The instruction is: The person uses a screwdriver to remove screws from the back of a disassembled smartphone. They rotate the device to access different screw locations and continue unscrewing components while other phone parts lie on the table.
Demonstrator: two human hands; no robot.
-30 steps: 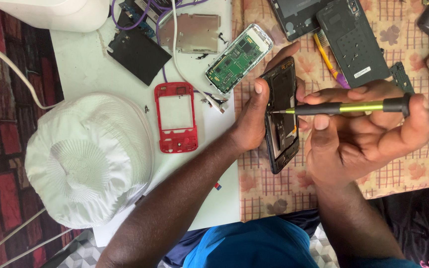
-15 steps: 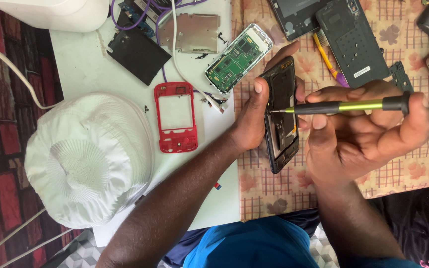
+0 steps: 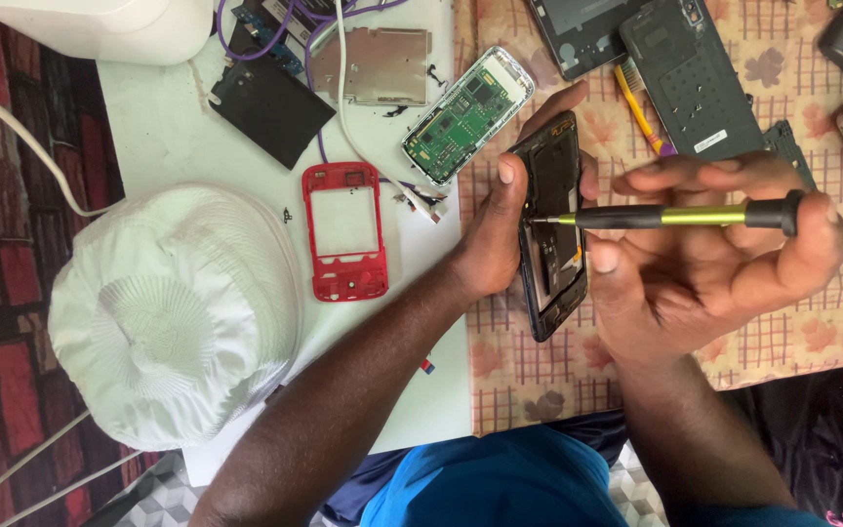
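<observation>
Left hand: the left hand (image 3: 495,244) gripped the dark phone frame (image 3: 553,229) along its left long edge, thumb pressed on the rim, other fingers (image 3: 558,102) wrapped behind the top.
Right hand: the right hand (image 3: 724,263) was closed on a screwdriver (image 3: 675,217) with a yellow-green shaft and black cap, pinched between fingertips, cap against the upper finger.
Tool tip: it pointed left and met the frame's inner face near the upper half, just beside the left thumb.
Phone frame: held upright on edge, tilted slightly, over the checked cloth (image 3: 539,371) just right of the cloth's left border; its lower corner sat close to the cloth, though I could not tell whether it touched.
Left of the hands: a red phone bezel (image 3: 345,234) lay flat on the white surface (image 3: 168,127), near the left wrist but apart from it; a green circuit board (image 3: 467,115) lay angled just above, its end near the frame's top.
Crowded edge: a white bucket hat (image 3: 173,312) filled the surface's left side, its brim just beside the red bezel.
Far side: a black back cover (image 3: 690,73) and a yellow tool (image 3: 636,107) lay close above the right hand.
Open room: bare cloth below the right hand, along the near edge.
</observation>
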